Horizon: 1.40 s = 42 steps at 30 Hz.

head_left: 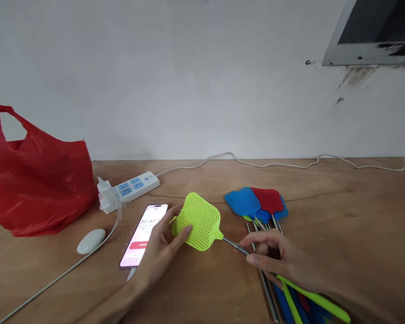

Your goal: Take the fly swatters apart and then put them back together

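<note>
A yellow-green fly swatter [199, 220] is held over the wooden table [340, 216]. My left hand [162, 252] pinches the left edge of its perforated head between thumb and fingers. My right hand [283, 261] is closed around its thin metal rod, just above the green handle, which runs down to the lower right. A phone [142, 236] with a lit timer screen lies partly under my left hand.
A pile of blue and red fly swatters [256, 202] with metal rods lies to the right. A red plastic bag [37, 180] stands at the left. A white power strip [130, 189], a white oval object [91, 240] and cables lie nearby.
</note>
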Each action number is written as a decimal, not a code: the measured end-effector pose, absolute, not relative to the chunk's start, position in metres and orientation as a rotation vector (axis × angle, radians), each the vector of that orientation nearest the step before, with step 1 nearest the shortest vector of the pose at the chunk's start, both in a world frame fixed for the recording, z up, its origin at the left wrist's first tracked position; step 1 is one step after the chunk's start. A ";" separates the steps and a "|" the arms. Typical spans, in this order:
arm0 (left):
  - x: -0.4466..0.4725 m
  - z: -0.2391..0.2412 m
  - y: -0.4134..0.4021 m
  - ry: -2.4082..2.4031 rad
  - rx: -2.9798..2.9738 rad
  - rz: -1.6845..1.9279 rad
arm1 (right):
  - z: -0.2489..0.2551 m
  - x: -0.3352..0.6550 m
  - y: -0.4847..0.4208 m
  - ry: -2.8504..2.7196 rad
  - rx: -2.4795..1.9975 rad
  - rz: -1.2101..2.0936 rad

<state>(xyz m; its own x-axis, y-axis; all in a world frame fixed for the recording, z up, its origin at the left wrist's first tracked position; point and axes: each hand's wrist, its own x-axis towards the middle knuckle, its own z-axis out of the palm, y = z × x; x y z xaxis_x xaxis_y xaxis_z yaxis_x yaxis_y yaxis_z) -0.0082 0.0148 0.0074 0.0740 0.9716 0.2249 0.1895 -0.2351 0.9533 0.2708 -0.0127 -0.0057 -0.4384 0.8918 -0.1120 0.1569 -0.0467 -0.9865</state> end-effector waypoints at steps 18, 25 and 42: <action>-0.004 -0.006 0.002 1.176 1.649 1.143 | 0.005 0.270 -0.014 -1.704 -1.072 1.621; -0.005 -0.002 0.004 1.212 1.720 1.312 | 0.010 0.272 -0.001 -1.450 -1.121 1.443; 0.002 0.001 -0.004 1.144 2.000 0.642 | 0.008 0.265 -0.002 -1.162 -0.848 1.659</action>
